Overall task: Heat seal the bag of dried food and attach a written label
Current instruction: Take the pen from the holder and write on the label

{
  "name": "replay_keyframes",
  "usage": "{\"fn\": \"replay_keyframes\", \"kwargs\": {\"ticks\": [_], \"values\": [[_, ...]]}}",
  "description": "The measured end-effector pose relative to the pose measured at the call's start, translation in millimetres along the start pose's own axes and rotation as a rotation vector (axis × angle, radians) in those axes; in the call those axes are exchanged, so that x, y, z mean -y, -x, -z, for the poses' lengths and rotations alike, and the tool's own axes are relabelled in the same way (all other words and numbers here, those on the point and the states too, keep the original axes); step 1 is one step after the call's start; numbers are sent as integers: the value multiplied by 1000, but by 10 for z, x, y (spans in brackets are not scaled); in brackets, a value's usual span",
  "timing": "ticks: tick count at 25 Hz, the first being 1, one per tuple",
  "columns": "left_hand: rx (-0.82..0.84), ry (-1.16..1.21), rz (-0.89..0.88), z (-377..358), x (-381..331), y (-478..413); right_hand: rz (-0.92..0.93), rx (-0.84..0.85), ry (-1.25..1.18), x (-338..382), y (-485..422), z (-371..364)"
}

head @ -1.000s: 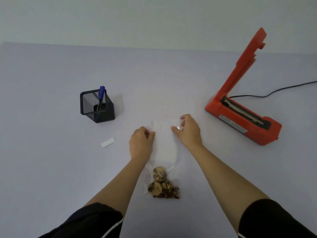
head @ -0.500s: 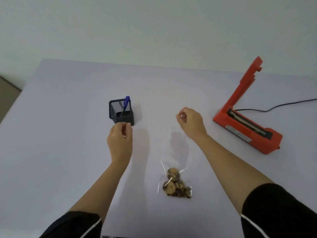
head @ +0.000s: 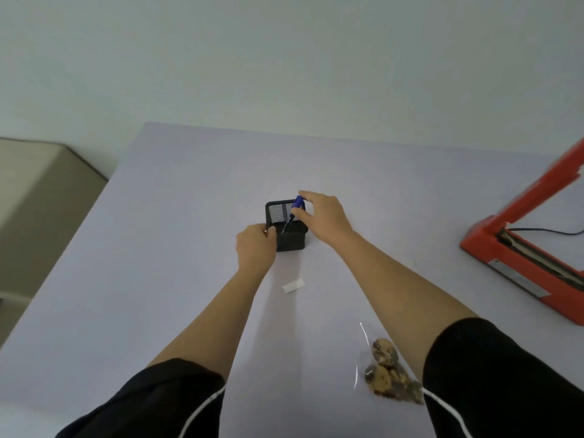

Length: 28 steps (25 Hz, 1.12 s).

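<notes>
Down at the lower right of the frame lies my bag (head: 390, 377) of dried food, flat on the table (head: 158, 279), partly under my right arm. Just above the middle sits the little white label (head: 294, 285), with nothing written on it that I can see. Past it, near the center, is the black mesh cup (head: 286, 224). My left hand (head: 254, 249) is curled on its near left corner, holding it down. My right hand (head: 325, 218) is half open, with finger and thumb closing on the top of the blue pen (head: 294, 213); I think they are just touching it. To do this well, I should keep the cup still and pull the pen straight up so the cup does not tip. At the right edge stands the red sealer (head: 521, 263), its arm up. I can read no words or brand anywhere.
</notes>
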<state>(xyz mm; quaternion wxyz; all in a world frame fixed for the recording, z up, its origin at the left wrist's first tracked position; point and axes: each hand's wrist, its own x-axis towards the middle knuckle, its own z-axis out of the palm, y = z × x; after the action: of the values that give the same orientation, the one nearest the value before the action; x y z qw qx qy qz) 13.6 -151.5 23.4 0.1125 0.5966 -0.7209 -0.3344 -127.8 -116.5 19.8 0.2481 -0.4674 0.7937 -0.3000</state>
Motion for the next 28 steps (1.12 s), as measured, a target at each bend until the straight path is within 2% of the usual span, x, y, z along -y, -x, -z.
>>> {"fn": "replay_keyframes", "kwargs": {"ticks": [4, 7, 10, 13, 16, 18, 22, 24, 26, 28], "values": [[14, 36, 32, -30, 24, 3, 18, -121, -101, 63, -9, -30], [4, 40, 29, -11, 58, 3, -14, -179, -312, 189, 105, 93], [-19, 166, -132, 168, 16, 18, 3, -349, -433, 338, 229, 445], [74, 204, -329, 362, -135, 88, 16, -441, -476, 477, 350, 820], [83, 363, -336, 440, -264, 209, -6, -502, -525, 540, 460, 1011], [58, 442, -360, 474, -323, 297, -25, -512, -605, 558, 537, 1073], [115, 474, -480, 466, -511, 493, -155, -373, -684, 615, 698, 929], [141, 453, -514, 408, -561, 573, -207, -437, -640, 634, 745, 821], [189, 473, -482, 367, -565, 618, -272, -511, -627, 640, 757, 806], [272, 558, -421, 352, -535, 640, -315, -514, -597, 634, 767, 832]]}}
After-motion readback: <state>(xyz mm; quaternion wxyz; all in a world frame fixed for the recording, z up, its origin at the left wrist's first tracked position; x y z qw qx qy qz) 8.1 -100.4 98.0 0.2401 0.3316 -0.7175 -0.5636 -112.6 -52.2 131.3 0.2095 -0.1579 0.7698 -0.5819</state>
